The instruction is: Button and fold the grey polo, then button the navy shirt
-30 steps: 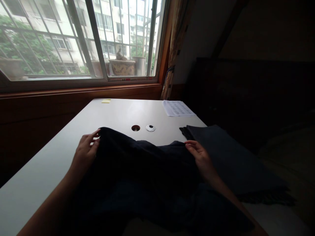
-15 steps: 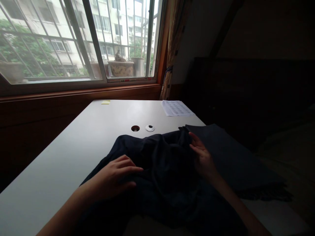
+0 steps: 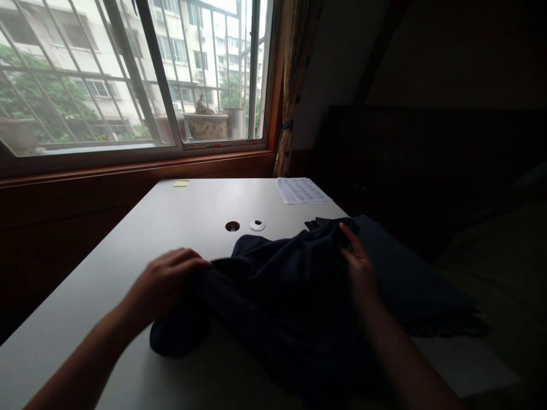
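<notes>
A dark navy cloth (image 3: 282, 285), which looks like a garment, hangs crumpled between my two hands over the white table (image 3: 106, 267). My left hand (image 3: 171, 279) is closed on its left part, and a rounded fold droops below the fingers. At the cloth's upper right, my right hand (image 3: 359, 262) pinches it between thumb and fingers. Just beyond that hand lies a folded dark blue-grey cloth (image 3: 410, 273) with a fringed edge, partly covered by the hand and the navy cloth. Deep shadow hides the garment's exact kind.
Printed sheets (image 3: 302, 191) lie at the table's far right corner, a yellow sticky note (image 3: 181, 183) at the far left. Mid-table are a round cable hole (image 3: 232, 226) and a white ring-shaped cover (image 3: 257, 225). Behind stand a barred window (image 3: 128, 80) and a tied curtain (image 3: 288, 114).
My left hand let go of the cloth's upper left corner, moved down across it, then gripped it and drew it left. My right hand shifted slightly right and up with its part.
</notes>
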Available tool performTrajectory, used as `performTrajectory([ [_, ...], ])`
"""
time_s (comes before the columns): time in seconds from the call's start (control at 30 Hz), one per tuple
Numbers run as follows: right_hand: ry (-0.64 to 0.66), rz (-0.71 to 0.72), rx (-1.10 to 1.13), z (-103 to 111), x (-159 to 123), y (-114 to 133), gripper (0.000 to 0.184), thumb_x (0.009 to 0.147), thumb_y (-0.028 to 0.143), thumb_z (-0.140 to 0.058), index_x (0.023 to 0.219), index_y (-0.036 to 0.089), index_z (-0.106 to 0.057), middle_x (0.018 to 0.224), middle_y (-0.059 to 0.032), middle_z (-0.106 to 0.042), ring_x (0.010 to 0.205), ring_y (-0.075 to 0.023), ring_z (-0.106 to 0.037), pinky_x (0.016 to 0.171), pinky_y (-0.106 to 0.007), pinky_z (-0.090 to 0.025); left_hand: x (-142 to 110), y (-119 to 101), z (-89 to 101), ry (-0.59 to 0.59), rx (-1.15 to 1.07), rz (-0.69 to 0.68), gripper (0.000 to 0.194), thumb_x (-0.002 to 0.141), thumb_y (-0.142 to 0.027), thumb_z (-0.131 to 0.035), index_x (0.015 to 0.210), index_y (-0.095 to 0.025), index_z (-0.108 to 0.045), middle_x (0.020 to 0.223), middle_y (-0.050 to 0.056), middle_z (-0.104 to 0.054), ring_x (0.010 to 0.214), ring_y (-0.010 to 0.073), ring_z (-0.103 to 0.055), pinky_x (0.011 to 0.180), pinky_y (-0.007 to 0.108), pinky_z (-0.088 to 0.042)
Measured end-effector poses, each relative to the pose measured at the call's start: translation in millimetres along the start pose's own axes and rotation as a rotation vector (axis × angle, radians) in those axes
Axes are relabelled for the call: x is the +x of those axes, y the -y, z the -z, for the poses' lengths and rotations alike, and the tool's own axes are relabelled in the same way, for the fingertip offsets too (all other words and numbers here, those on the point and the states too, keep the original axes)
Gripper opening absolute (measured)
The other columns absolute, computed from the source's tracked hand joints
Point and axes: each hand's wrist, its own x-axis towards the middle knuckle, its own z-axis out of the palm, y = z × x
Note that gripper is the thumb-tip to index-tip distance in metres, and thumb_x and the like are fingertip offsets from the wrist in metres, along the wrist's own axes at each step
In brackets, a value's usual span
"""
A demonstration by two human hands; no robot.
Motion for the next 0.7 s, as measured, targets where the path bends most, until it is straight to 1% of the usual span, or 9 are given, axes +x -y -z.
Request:
performTrajectory([
  [0.1, 0.054, -0.06, 0.091, -13, -7, 14, 0.054, 0.083, 0.034, -0.067, 0.136, 0.04, -0.058, 0.145, 0.0033, -0.056, 0.137, -0.0284, -0.049, 0.109, -0.049, -0.046, -6, 46, 38.9, -0.387, 0.027, 0.262, 0.03, 0.088, -0.021, -0.053, 0.113, -0.022, -0.069, 0.112, 0.004, -0.068, 0.101, 0.0232, -0.065, 0.091, 0.037, -0.052],
  [0.2, 0.144, -0.07, 0.174, -30, -15, 31, 0.055, 0.082, 0.03, -0.066, 0.136, 0.04, -0.059, 0.148, 0.0019, -0.052, 0.131, -0.0297, -0.054, 0.099, -0.047, -0.055, -13, 70, 50.9, -0.497, 0.138, 0.491, 0.036, 0.086, -0.017, -0.048, 0.116, -0.02, -0.068, 0.116, 0.002, -0.066, 0.101, 0.0231, -0.065, 0.097, 0.041, -0.05],
  [0.27, 0.213, -0.07, 0.221, -41, -18, 40, 0.056, 0.081, 0.027, -0.064, 0.134, 0.041, -0.06, 0.146, 0.002, -0.053, 0.124, -0.0292, -0.058, 0.091, -0.047, -0.06, -16, 64, 43.6, -0.528, 0.208, 0.475, 0.038, 0.086, -0.014, -0.044, 0.114, -0.022, -0.068, 0.123, 0.002, -0.064, 0.109, 0.0237, -0.061, 0.103, 0.043, -0.047],
  [0.33, 0.296, -0.058, 0.27, -52, -19, 48, 0.056, 0.08, 0.024, -0.062, 0.133, 0.042, -0.06, 0.143, 0.0023, -0.053, 0.121, -0.0278, -0.059, 0.088, -0.047, -0.062, -17, 40, 27.4, -0.532, 0.216, 0.363, 0.029, 0.09, -0.016, -0.046, 0.107, -0.022, -0.069, 0.119, 0.004, -0.065, 0.11, 0.025, -0.059, 0.104, 0.046, -0.045],
  [0.4, 0.375, -0.019, 0.302, -62, -18, 53, 0.056, 0.082, 0.022, -0.059, 0.133, 0.042, -0.06, 0.144, 0.0028, -0.05, 0.12, -0.0265, -0.059, 0.088, -0.048, -0.063, -17, 2, 6.0, -0.348, 0.079, 0.169, 0.023, 0.095, -0.02, -0.049, 0.103, -0.024, -0.07, 0.105, 0.005, -0.067, 0.1, 0.0221, -0.062, 0.092, 0.04, -0.052],
  [0.47, 0.424, 0.056, 0.268, -71, -16, 57, 0.056, 0.083, 0.021, -0.056, 0.134, 0.043, -0.059, 0.149, 0.0043, -0.044, 0.121, -0.0254, -0.058, 0.088, -0.047, -0.063, -18, -39, -16.8, -0.028, -0.033, 0.016, 0.023, 0.097, -0.025, -0.052, 0.113, -0.028, -0.068, 0.107, 0.005, -0.068, 0.102, 0.0216, -0.061, 0.087, 0.037, -0.054],
  [0.53, 0.443, 0.165, 0.152, -79, -14, 62, 0.055, 0.086, 0.021, -0.055, 0.136, 0.044, -0.057, 0.154, 0.0059, -0.036, 0.123, -0.0258, -0.056, 0.088, -0.046, -0.064, -23, -73, -37.8, 0.229, -0.056, -0.052, 0.053, 0.084, -0.043, -0.073, 0.134, -0.032, -0.057, 0.126, 0.007, -0.063, 0.117, 0.0287, -0.055, 0.095, 0.045, -0.053],
  [0.6, 0.41, 0.317, -0.04, -84, -10, 63, 0.053, 0.09, 0.021, -0.052, 0.138, 0.043, -0.056, 0.156, 0.0054, -0.032, 0.128, -0.028, -0.053, 0.09, -0.046, -0.063, -31, -93, -54.4, 0.353, -0.066, -0.063, 0.087, 0.067, -0.055, -0.085, 0.143, -0.032, -0.048, 0.136, 0.008, -0.058, 0.123, 0.0344, -0.051, 0.098, 0.051, -0.051],
  [0.7, 0.296, 0.571, -0.387, -86, 2, 57, 0.05, 0.093, 0.019, -0.05, 0.137, 0.038, -0.06, 0.156, 0.0003, -0.034, 0.127, -0.031, -0.053, 0.101, -0.051, -0.055, -44, -99, -69.4, 0.382, -0.051, -0.083, 0.085, 0.065, -0.054, -0.085, 0.139, -0.032, -0.05, 0.134, 0.008, -0.059, 0.122, 0.0356, -0.052, 0.1, 0.053, -0.049],
])
